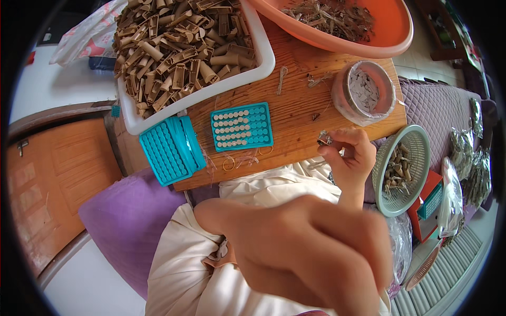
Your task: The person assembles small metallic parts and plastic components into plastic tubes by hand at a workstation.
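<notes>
Part [323,139] in our right hand [352,158], near the table's edge

We pinch the small clear-and-dark part between the thumb and fingertips of our right hand, close to the near edge of the wooden table [295,108]. We bring our left hand [316,247] up close to the camera, where it blurs and covers much of our lap; its fingers look bent, but we cannot tell whether they press together or grip anything.

To the left of the part, we have a teal tray [269,138] on the table, with rows of pale round pieces in its left portion and teal rounds showing at its right. Just beside it, by the table's corner, we see a tilted stack of teal trays [167,150]. Thin loops [229,164] lie near the table's edge.

Beyond the part stands a pinkish tub [349,111] holding pale flakes, and to the right is a grey-green basket [424,163] with brown pieces inside.

Farther out, we see a white bin [205,96] heaped with brown half-tubes, and an orange bowl [342,50] of clear and dark scraps. Past our pale clothing [176,258], a purple cushion [118,224] sits at the left, near a wooden door [60,179].
</notes>
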Action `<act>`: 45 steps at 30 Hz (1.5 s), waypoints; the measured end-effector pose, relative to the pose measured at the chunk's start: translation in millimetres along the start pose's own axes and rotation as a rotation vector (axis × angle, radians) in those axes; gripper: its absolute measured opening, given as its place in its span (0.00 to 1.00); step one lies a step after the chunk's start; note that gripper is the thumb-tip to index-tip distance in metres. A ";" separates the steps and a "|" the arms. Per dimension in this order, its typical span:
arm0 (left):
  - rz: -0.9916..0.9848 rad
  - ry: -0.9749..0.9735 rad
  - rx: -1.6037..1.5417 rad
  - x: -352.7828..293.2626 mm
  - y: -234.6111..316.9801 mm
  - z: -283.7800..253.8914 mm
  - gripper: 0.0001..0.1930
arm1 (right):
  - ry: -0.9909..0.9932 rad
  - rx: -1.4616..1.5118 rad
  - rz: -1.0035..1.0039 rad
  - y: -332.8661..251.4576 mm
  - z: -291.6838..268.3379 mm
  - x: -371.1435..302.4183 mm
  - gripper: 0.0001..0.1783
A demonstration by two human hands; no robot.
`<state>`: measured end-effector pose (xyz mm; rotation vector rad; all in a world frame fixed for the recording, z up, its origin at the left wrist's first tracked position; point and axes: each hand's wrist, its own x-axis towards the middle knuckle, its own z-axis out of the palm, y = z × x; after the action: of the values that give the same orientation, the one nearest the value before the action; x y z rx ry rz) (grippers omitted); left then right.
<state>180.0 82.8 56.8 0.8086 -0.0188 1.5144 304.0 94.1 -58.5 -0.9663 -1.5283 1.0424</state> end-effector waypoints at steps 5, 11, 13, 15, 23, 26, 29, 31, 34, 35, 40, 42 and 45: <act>-0.065 -0.508 -0.010 19.6 2.6 -14.7 0.08 | -0.030 -0.024 0.009 9.4 -2.2 -4.8 0.14; -0.142 -0.436 -0.219 14.3 -7.8 -12.2 0.07 | -0.082 -0.036 0.026 12.6 -3.1 -4.7 0.13; -0.083 -0.460 -0.246 21.0 -16.1 -9.8 0.06 | -0.082 -0.023 0.050 14.5 -2.8 -4.3 0.14; -0.024 -0.485 -0.271 21.6 -17.8 -8.4 0.06 | -0.112 -0.023 0.068 15.0 -3.6 -5.0 0.15; -0.113 -0.467 -0.407 10.6 -18.5 -11.8 0.07 | -0.153 -0.024 0.101 18.7 -1.4 -8.0 0.18; -0.018 -0.467 -0.370 9.8 -19.6 -6.5 0.08 | -0.159 -0.009 0.145 18.2 -1.4 -9.8 0.18; -0.040 -0.470 -0.354 6.4 -17.8 -9.9 0.07 | -0.177 -0.004 0.121 19.9 -1.4 -10.6 0.18; -0.146 -0.462 -0.379 -2.1 -11.3 -15.3 0.07 | -0.132 0.073 0.154 19.0 -0.3 -11.1 0.17; -0.275 -0.318 -0.362 -25.2 -2.6 -14.3 0.06 | -0.066 0.152 0.194 16.4 1.8 -12.5 0.18; -0.296 -0.180 -0.321 -34.3 -0.2 -16.5 0.09 | -0.065 0.150 0.195 14.5 1.9 -11.9 0.18; -0.425 0.357 0.209 -49.1 -4.9 -66.9 0.22 | 0.147 0.284 0.290 2.8 6.2 -9.6 0.12; -0.356 0.483 0.046 -55.8 -12.3 -82.1 0.21 | 0.127 0.245 0.249 0.3 6.1 -12.0 0.11; -0.347 0.537 0.176 -62.6 -15.5 -86.0 0.21 | 0.157 0.268 0.240 -17.3 13.7 -10.2 0.09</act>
<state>146.8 71.8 -44.9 0.4868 0.6294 1.3678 291.1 77.2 -46.8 -1.0302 -1.1300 1.2727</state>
